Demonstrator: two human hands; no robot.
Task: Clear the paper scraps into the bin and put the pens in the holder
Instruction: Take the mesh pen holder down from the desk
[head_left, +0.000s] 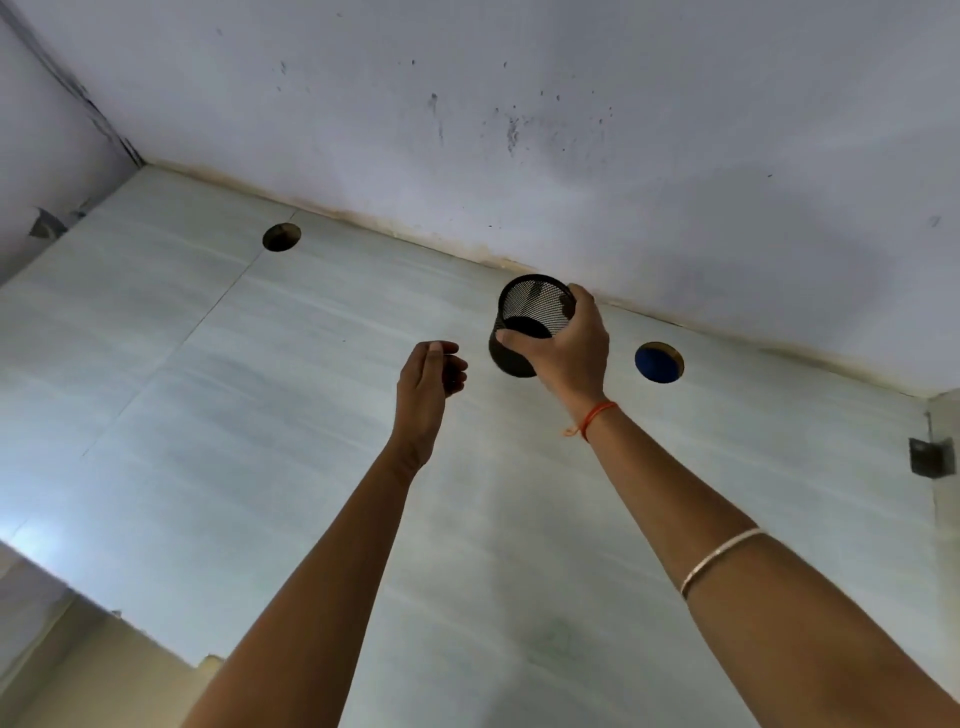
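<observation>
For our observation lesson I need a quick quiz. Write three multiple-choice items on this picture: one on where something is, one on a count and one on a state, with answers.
1. Where is the hole showing blue?
A. at the desk's near edge
B. in the far left corner
C. just to the right of the right hand

2. How many round holes are cut in the desk top?
A. one
B. two
C. four

3. What state is the black mesh holder in?
A. gripped by the right hand, no pens sticking out
B. lying untouched on its side
C. stuffed with pens

Answers:
1. C, the blue shows just beyond that hand's knuckles.
2. B, there is a dark hole at far left plus the blue one.
3. A, fingers wrap its side and nothing rises above its rim.
</observation>
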